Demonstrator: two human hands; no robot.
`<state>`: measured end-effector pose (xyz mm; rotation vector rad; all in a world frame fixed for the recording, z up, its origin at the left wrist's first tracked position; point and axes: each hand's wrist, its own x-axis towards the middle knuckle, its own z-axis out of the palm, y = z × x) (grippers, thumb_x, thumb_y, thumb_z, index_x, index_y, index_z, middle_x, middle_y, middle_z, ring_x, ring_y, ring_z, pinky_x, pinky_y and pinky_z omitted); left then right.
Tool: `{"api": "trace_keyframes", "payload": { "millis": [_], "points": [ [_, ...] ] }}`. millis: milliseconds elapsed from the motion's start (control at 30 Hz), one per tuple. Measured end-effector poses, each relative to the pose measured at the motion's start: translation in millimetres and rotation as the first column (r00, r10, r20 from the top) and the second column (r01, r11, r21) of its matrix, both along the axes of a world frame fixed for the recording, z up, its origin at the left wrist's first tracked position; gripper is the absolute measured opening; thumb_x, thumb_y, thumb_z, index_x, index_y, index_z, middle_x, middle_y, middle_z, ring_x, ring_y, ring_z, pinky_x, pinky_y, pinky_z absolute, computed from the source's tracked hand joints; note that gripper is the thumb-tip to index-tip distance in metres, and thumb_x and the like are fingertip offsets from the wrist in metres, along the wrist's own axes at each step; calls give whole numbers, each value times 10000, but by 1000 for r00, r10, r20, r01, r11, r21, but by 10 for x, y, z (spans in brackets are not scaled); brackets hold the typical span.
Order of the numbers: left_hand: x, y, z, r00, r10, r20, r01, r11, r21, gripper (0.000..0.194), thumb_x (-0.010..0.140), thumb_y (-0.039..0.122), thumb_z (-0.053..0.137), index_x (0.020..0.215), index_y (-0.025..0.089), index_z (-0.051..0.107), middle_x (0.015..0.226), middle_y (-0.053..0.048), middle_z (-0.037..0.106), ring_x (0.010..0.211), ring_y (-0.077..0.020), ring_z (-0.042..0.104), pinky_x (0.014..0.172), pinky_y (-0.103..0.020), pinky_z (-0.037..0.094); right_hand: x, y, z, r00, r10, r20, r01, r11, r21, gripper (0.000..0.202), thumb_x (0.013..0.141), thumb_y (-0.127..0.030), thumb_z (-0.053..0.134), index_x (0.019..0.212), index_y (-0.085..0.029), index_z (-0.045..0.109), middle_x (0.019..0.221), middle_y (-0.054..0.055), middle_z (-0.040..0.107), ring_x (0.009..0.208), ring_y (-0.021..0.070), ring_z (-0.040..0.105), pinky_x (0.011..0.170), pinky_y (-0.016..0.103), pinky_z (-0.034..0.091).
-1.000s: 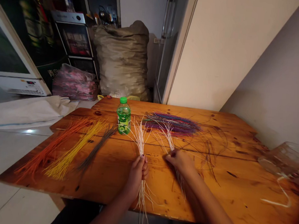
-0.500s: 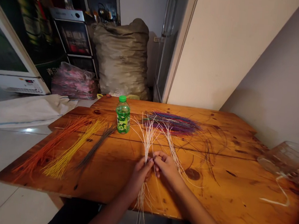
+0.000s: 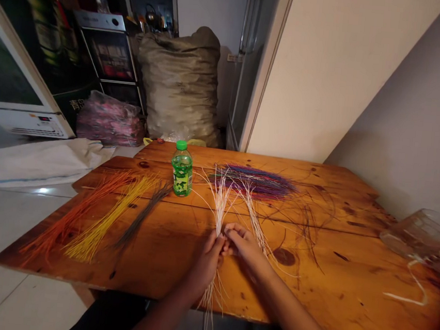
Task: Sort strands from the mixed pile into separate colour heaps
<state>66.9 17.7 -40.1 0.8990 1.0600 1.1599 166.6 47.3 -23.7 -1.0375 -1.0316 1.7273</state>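
My left hand (image 3: pixel 212 250) is closed around a bundle of thin white strands (image 3: pixel 220 206). Above the fist the strands fan out, and their other ends spread below it, past the table's near edge. My right hand (image 3: pixel 240 239) is pinched close against the left thumb, at the bundle's right side. What lies between its fingertips is too small to make out. A second bundle of white strands (image 3: pixel 255 223) rests on the wood just beyond my right hand.
Orange (image 3: pixel 79 211), yellow (image 3: pixel 109 222) and dark grey strands (image 3: pixel 143 217) lie in bundles on the wooden table (image 3: pixel 178 280) at left. A green-capped bottle (image 3: pixel 181 174) stands behind them. Purple-blue strands (image 3: pixel 261 182) lie at the back. A clear container (image 3: pixel 411 233) is at right.
My right fingertips have come in closer to my left thumb. The loose strand that hung by the right fingers no longer shows. Both hands stay at the same bundle.
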Motion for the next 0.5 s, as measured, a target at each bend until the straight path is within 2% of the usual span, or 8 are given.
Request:
{"api": "trace_keyframes", "payload": {
  "millis": [100, 200, 267, 333, 433, 500],
  "points": [
    [1, 18, 4, 1000, 8, 16, -7, 999, -35, 486, 634, 635, 525, 710, 167, 418, 553, 64, 355, 423, -35, 223, 421, -187, 135, 8, 24, -18, 999, -31, -14, 31, 999, 26, 291, 595, -390, 674, 711, -176, 516, 564, -61, 513, 441, 61, 485, 439, 199, 458],
    [-2, 42, -13, 999, 30, 39, -28, 998, -51, 484, 630, 630, 535, 655, 179, 360, 519, 78, 309, 402, -31, 212, 412, -186, 136, 59, 61, -22, 983, -184, -25, 185, 975, 120, 248, 623, -369, 647, 731, -192, 512, 586, -68, 472, 435, 53, 433, 400, 182, 408],
    [1, 58, -37, 998, 49, 43, -48, 998, -28, 462, 659, 607, 522, 632, 181, 344, 511, 75, 316, 397, -35, 238, 406, -187, 161, 117, 77, -20, 944, -329, -12, 324, 921, 218, 193, 673, -351, 604, 754, -207, 503, 572, -72, 427, 447, 59, 401, 407, 178, 389],
    [8, 66, -62, 999, 49, 24, -49, 999, 16, 425, 713, 571, 485, 617, 175, 364, 518, 54, 368, 410, -44, 298, 415, -189, 216, 180, 71, -13, 895, -445, 31, 411, 849, 332, 154, 728, -344, 556, 786, -215, 495, 596, -62, 413, 484, 71, 399, 446, 189, 400],
    [20, 54, -85, 998, 40, 43, -42, 998, 42, 380, 763, 522, 456, 623, 178, 376, 507, 51, 374, 411, -56, 324, 422, -194, 257, 226, 9, 8, 831, -542, 123, 411, 748, 521, 152, 783, -349, 513, 850, -215, 486, 708, -20, 466, 592, 101, 461, 560, 236, 446],
    [20, 34, -83, 994, 36, 102, -37, 999, 9, 365, 758, 518, 474, 641, 188, 370, 483, 71, 324, 384, -54, 269, 401, -194, 224, 185, -47, 34, 800, -570, 190, 331, 682, 652, 157, 800, -337, 503, 895, -213, 482, 801, 19, 508, 717, 139, 516, 682, 291, 469]
  ]
}}
